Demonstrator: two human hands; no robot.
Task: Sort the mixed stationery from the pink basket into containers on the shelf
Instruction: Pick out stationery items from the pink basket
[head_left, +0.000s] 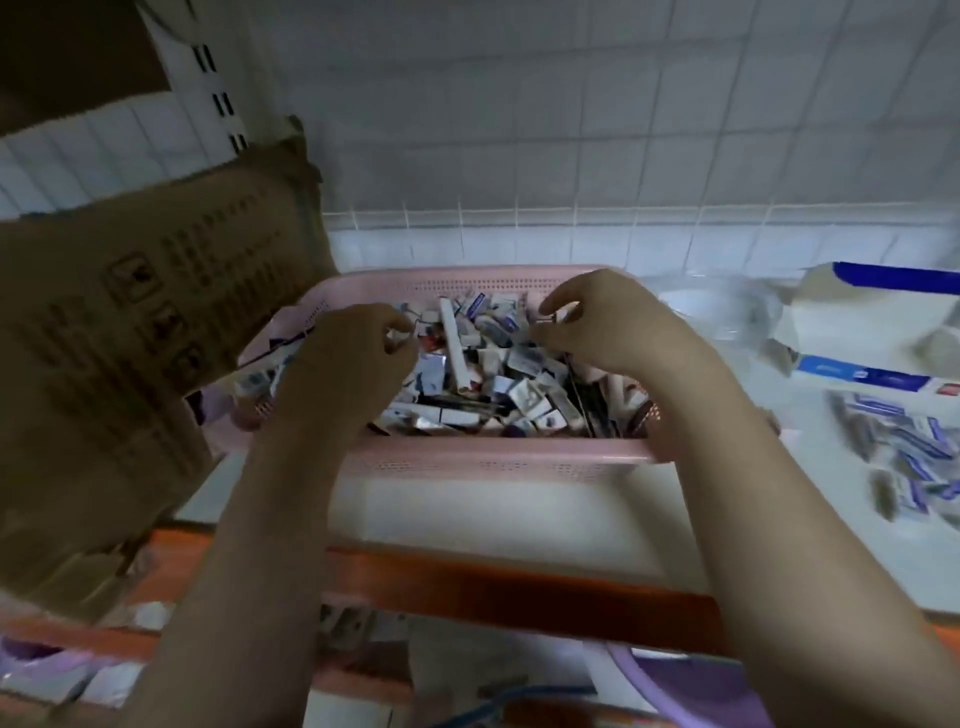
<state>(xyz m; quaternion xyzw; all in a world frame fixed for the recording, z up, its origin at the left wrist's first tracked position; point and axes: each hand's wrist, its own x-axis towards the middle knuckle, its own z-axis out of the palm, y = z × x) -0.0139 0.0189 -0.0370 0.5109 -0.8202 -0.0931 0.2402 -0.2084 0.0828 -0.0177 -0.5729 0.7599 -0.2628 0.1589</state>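
From the head camera, both my forearms reach forward over the orange shelf edge and into the pink basket, which sits on the white shelf surface against the tiled wall. My left hand hovers over the left half of the basket, knuckles up, fingers curled inward with thumb and fingertips drawn together near a small pale item; the blur keeps me from telling whether I actually have hold of it. My right hand is over the right rear part of the basket, fingers bent, thumb and forefinger pinching a small dark metal clip just above the heap. The mixed stationery, mostly small white and blue boxes with a long white stick among them, fills the basket between and beneath both hands. A brown cardboard box stands just beside the basket on my left. On my right lie a white-and-blue carton and a scatter of small blue packets.
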